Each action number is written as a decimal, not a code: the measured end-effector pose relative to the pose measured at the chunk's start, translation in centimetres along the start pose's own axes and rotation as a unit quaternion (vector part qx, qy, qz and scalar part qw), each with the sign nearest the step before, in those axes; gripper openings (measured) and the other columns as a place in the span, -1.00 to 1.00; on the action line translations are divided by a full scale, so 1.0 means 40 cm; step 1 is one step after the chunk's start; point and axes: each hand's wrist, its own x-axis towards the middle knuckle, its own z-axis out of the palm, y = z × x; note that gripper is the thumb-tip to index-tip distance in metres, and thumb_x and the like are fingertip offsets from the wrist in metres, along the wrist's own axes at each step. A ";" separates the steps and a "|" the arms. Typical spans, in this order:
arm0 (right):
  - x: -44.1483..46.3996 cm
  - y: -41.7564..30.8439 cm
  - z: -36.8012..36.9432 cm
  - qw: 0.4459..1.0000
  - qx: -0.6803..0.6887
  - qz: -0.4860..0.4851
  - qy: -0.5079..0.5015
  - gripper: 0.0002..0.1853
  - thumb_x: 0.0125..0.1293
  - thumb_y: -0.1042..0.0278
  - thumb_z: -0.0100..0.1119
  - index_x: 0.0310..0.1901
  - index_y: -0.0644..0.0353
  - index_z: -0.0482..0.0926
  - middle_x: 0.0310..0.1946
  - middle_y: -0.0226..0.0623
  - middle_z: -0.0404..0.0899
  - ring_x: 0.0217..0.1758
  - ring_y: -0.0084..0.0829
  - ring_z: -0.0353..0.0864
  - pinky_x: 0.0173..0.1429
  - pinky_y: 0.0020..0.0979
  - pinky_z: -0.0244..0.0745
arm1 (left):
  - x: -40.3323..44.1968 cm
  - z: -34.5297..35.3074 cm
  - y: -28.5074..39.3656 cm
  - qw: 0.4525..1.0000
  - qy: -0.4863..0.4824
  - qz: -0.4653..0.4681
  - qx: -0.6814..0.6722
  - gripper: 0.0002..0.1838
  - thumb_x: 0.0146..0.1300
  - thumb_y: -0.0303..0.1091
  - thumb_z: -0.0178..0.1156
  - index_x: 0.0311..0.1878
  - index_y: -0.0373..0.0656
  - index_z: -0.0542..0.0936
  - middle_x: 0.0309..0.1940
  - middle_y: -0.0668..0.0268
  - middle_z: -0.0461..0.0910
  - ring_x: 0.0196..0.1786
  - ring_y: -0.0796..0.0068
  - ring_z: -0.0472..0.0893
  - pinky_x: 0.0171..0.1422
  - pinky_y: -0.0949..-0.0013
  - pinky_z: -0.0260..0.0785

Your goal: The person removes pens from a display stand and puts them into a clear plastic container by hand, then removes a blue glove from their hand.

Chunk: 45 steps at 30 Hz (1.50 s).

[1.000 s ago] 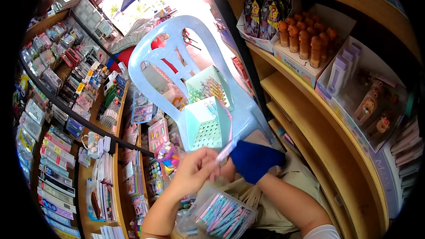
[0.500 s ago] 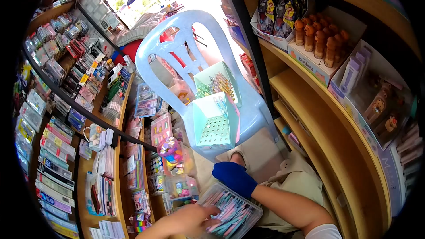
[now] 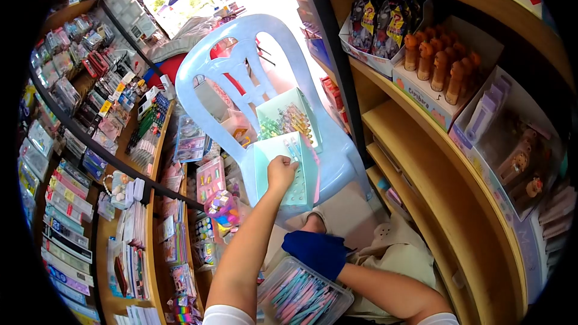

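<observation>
Biggest thing here is the wooden shelf [image 3: 433, 162] on the right, with boxes of goodies up top, including one of orange-topped sticks [image 3: 439, 72]. On the left there's a packed rack [image 3: 114, 229] of stationery. Between them sits a pale blue plastic chair [image 3: 343, 171].

On the chair seat are two mint boxes: the rear one [image 3: 271, 107] is full of colourful pens [image 3: 292, 120], and the front one [image 3: 264, 165] has a panel of round holes, with a couple of pens [image 3: 293, 146] in its far part. Down by the person's lap there's a clear tub [image 3: 344, 301] loaded with pink, blue and teal pens [image 3: 301, 294], lying in a jumble.

As for the hands, the left hand [image 3: 281, 174] is over the front box, fingers bunched together near those pens; can't tell if it's pinching one. The right hand [image 3: 325, 260] is hidden under blue cloth [image 3: 304, 250] just above the tub, so I can't tell what its fingers are doing.
</observation>
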 end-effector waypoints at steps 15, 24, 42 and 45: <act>0.007 -0.168 -0.016 0.970 -0.010 0.186 0.157 -0.77 0.20 0.20 -0.10 -0.54 0.11 0.36 -0.60 -0.48 0.31 -0.53 -0.56 0.26 -0.39 -0.47 0.22 | 0.017 0.029 0.070 0.980 0.098 0.010 0.174 -0.75 0.14 -0.30 0.01 -0.36 -0.36 0.37 -0.44 -0.07 0.49 -0.34 -0.08 0.49 -0.25 0.08 0.30; 0.014 -0.079 -0.062 0.956 -0.247 -0.052 0.149 -0.92 0.10 0.35 -0.07 -0.46 0.14 0.34 -0.50 -0.21 0.33 -0.39 -0.23 0.39 -0.32 -0.31 0.28 | 0.026 -0.058 0.080 0.977 0.055 -0.090 -0.185 -0.79 0.22 -0.28 -0.03 -0.40 -0.25 0.37 -0.57 0.26 0.47 -0.48 0.47 0.52 -0.40 0.45 0.34; 0.005 -0.222 -0.207 0.948 -0.208 -0.169 0.171 -0.94 0.05 0.42 0.03 -0.40 0.16 0.43 -0.48 -0.22 0.44 -0.42 -0.33 0.46 -0.36 -0.37 0.33 | -0.301 -0.151 0.331 0.901 -0.165 -0.078 -0.394 -0.92 0.16 -0.48 0.09 -0.41 -0.28 0.45 -0.36 0.21 0.57 -0.33 0.64 0.50 -0.18 0.56 0.33; 0.008 -0.238 -0.218 0.886 -0.375 -0.229 0.149 -0.93 0.05 0.38 0.03 -0.44 0.15 0.46 -0.51 -0.28 0.46 -0.44 -0.40 0.47 -0.37 -0.43 0.33 | -0.312 -0.139 0.332 0.897 -0.158 -0.091 -0.403 -0.92 0.16 -0.48 0.09 -0.39 -0.30 0.46 -0.35 0.21 0.57 -0.33 0.64 0.50 -0.17 0.57 0.33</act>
